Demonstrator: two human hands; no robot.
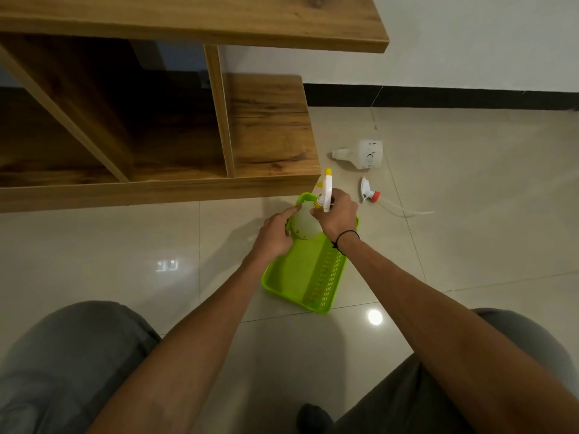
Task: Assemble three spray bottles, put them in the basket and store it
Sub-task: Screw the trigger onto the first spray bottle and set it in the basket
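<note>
A green plastic basket (pixel 308 277) lies on the tiled floor in front of me. Over its far end I hold a white bottle (pixel 304 225): my left hand (pixel 275 234) grips its body, and my right hand (pixel 336 214) grips the yellow-and-white spray head (pixel 326 191) at its neck. Further right on the floor lies a second white bottle (pixel 363 154) on its side, without a head. A white spray head with a red collar (pixel 369 192) and its long tube lies just in front of that bottle.
A low wooden shelf unit (pixel 269 126) with open compartments stands to the left and behind the basket. A white wall with a dark skirting (pixel 438 95) runs behind. My knees in grey trousers fill the bottom corners.
</note>
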